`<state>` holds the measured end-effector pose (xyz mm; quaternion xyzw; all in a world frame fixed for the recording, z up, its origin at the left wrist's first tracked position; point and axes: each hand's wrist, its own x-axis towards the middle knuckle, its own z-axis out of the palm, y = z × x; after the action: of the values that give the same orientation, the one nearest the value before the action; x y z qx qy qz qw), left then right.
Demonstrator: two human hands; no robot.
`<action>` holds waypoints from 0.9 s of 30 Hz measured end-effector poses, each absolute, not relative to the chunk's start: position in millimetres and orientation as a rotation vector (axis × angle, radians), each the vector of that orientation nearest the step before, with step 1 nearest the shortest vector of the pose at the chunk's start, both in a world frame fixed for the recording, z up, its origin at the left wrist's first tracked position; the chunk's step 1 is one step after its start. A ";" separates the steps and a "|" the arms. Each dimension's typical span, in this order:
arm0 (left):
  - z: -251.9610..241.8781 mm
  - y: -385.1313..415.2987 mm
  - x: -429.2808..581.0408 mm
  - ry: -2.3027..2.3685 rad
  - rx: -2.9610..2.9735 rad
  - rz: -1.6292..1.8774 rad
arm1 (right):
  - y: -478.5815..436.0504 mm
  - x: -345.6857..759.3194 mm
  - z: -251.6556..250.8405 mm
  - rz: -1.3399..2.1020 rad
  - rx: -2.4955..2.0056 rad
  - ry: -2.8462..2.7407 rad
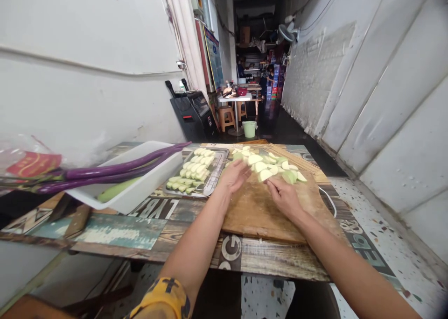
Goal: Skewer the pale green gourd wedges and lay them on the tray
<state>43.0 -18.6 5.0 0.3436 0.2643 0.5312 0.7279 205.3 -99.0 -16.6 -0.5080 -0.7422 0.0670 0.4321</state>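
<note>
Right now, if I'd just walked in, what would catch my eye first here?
Probably the long purple eggplants, lying across the white bin at the left. Next, the pale green slices heaped toward the far side of the wooden cutting board, with the left hand and right hand close against them. Between bin and board, a tray holds rows of cut pieces.
</note>
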 end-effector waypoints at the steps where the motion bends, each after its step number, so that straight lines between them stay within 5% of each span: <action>1: 5.1 -18.3 42.4 0.564 0.747 1.173 | -99.2 205.3 -16.6 0.168 -1.261 -1.852; 27: 5.9 0.6 28.1 0.592 0.459 1.402 | -103.2 203.1 -19.1 0.173 -1.218 -2.101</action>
<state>28.1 0.6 5.9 0.2063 0.2658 0.6294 0.7005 203.1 -103.2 -19.1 -0.4695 -0.8095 0.0665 0.3462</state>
